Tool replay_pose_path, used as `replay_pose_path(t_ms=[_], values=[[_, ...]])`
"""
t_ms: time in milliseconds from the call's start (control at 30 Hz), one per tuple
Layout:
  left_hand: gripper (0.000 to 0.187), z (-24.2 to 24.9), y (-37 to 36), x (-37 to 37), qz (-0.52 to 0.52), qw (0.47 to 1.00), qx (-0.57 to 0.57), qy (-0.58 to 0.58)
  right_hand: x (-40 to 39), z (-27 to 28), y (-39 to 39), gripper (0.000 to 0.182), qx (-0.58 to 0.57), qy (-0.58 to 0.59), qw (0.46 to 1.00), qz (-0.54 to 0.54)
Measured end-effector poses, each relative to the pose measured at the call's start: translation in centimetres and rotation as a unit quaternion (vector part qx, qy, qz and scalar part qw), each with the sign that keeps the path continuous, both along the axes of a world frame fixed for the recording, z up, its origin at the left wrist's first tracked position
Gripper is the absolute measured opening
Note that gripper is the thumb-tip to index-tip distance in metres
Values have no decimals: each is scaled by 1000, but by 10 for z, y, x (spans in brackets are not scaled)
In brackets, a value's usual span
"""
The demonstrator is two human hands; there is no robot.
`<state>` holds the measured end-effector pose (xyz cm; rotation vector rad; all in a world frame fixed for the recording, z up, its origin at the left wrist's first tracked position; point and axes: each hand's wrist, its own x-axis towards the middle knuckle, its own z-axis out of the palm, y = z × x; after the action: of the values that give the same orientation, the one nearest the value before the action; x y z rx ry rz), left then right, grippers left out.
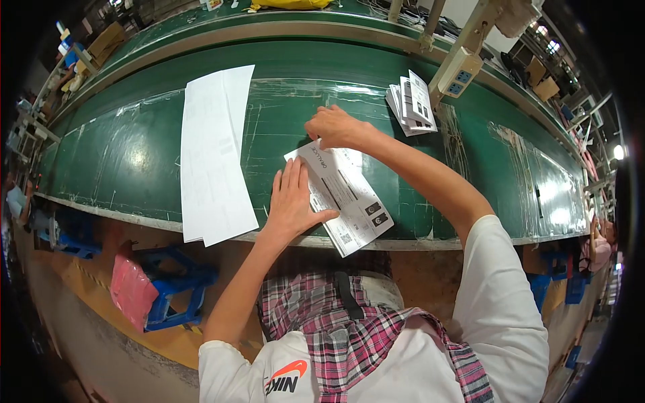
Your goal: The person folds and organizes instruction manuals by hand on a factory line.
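Note:
A printed sheet [349, 201] lies at a slant on the green work surface in front of me. My left hand [293, 201] rests flat on its left side, fingers stretched and thumb out to the right. At the sheet's top edge is my right hand [331, 127], its fingers curled together with the thumb pointing down at the paper; whether it grips anything is hidden. To the left lie long white sheets [213, 158], overlapping and fanned a little. A pile of folded printed leaflets [411, 104] sits at the back right.
The green table [121, 161] has a front edge close to my body. A post with a socket box [461, 72] rises behind the leaflets. Yellow material [289, 3] lies on the far shelf. Blue stools [178, 289] and a pink bag [132, 290] are below at left.

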<state>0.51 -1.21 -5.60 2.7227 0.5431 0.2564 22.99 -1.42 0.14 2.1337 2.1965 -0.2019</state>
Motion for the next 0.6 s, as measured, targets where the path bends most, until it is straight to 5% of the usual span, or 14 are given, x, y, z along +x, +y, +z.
replay_pose_path(t_ms=[600], values=[[126,-2,0,1,4,1000,-6,-1,-11,12,2,28,-56,27,996,-56]])
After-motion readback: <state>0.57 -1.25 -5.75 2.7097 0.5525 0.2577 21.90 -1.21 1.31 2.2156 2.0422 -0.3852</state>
